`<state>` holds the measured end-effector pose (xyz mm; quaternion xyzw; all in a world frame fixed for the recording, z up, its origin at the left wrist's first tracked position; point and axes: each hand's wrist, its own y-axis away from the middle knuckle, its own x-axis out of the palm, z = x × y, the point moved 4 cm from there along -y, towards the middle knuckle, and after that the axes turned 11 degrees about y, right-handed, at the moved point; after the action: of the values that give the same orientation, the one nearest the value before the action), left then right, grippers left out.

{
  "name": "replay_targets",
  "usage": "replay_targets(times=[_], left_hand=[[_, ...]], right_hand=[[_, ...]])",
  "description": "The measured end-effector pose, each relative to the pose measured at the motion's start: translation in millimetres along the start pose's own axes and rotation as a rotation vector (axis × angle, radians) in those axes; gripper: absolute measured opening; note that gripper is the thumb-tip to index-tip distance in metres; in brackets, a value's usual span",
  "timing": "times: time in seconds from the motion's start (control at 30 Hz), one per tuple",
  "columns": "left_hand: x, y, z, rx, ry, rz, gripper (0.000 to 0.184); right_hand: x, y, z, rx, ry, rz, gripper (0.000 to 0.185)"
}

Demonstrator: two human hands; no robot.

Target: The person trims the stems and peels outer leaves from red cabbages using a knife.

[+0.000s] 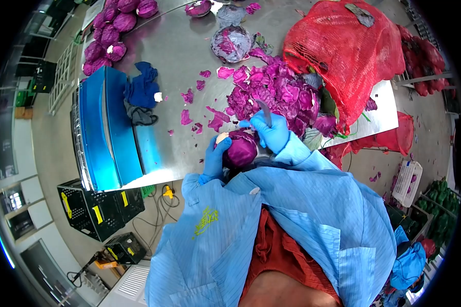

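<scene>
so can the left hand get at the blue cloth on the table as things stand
Likely yes, once the left hand lets go of the purple cabbage: only leaf scraps lie on the table between that hand and the blue cloth, nothing tall in the way.

Metal table (171,148), purple cabbages (124,22), loose leaves (271,92), red sack (348,51), blue cloth (144,84)

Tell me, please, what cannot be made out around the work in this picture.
Head view: the underside of the purple cabbage, turned away from the camera; the left hand covers part of its side.
Head view: the handle of the knife-like tool, hidden by the right hand.
Head view: the contents of the red mesh sack, obscured by its netting.
Head view: the far cabbage heap, cut off by the top edge.
</scene>
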<state>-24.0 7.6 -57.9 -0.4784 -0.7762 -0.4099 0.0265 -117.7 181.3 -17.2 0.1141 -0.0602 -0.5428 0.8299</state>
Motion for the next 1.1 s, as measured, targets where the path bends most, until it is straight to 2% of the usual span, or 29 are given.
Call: replay_targets(times=[0.07, 0.1, 0.2, 0.23, 0.27, 0.33, 0.37, 0.47, 0.57, 0.67, 0.73, 0.8, 0.9, 1.0, 1.1], left_hand=[[-7.5, -2.1, 2.4, 0.008, 0.036, -0.025, 0.049], [-8.0, -1.5, 0.3, 0.018, 0.025, -0.017, 0.049], [-4.0, -1.7, -2.5, 0.045, -0.042, 0.015, 0.050], [-3.3, -2.4, -3.0, 0.059, -0.086, 0.022, 0.051], [-2.1, -3.0, -3.2, 0.074, -0.128, 0.029, 0.051], [0.9, -3.4, -4.6, 0.115, -0.187, 0.060, 0.052], [2.2, -3.2, -5.8, 0.135, -0.218, 0.075, 0.052], [11.9, 3.5, -13.6, 0.187, -0.278, 0.139, 0.052], [7.4, 0.5, -11.0, 0.181, -0.332, 0.114, 0.052], [-0.2, -5.8, -1.3, 0.161, -0.255, 0.137, 0.051], [-1.9, -8.3, 0.6, 0.183, -0.265, 0.128, 0.051], [-2.8, -9.9, 1.4, 0.180, -0.261, 0.106, 0.051], [-2.4, -11.6, 3.0, 0.139, -0.248, 0.075, 0.051], [0.0, -11.0, 2.4, 0.091, -0.256, 0.072, 0.054], [3.5, -11.0, -0.6, 0.054, -0.271, 0.067, 0.056]], right_hand=[[-15.0, -7.0, -0.1, -0.027, -0.155, -0.094, 0.021], [-22.2, -13.2, 1.3, -0.064, -0.003, -0.111, 0.020], [-23.6, -17.5, 11.2, -0.210, 0.451, -0.062, 0.059], [-15.9, -14.1, 15.4, -0.202, 0.442, -0.002, 0.076], [-8.0, -7.7, 23.5, -0.230, 0.404, 0.110, 0.077], [5.0, -2.8, 24.4, -0.284, 0.563, 0.293, 0.073], [10.9, -2.9, 24.9, -0.314, 0.622, 0.333, 0.062], [12.7, -7.7, 17.1, -0.430, 0.627, 0.343, 0.051], [14.4, -7.7, 12.7, -0.566, 0.638, 0.342, 0.048], [27.1, -5.1, -11.1, -0.362, 0.037, 0.435, 0.047], [26.1, -2.5, 4.9, -0.506, 0.414, 0.436, 0.050], [20.3, -0.2, 18.5, -0.409, 0.923, 0.460, 0.050], [19.8, -3.1, 0.5, -0.681, 0.781, 0.269, 0.047], [17.1, -8.1, -0.4, -0.782, 0.743, 0.228, 0.033], [14.0, -13.9, 4.9, -0.727, 0.661, 0.243, 0.022]])
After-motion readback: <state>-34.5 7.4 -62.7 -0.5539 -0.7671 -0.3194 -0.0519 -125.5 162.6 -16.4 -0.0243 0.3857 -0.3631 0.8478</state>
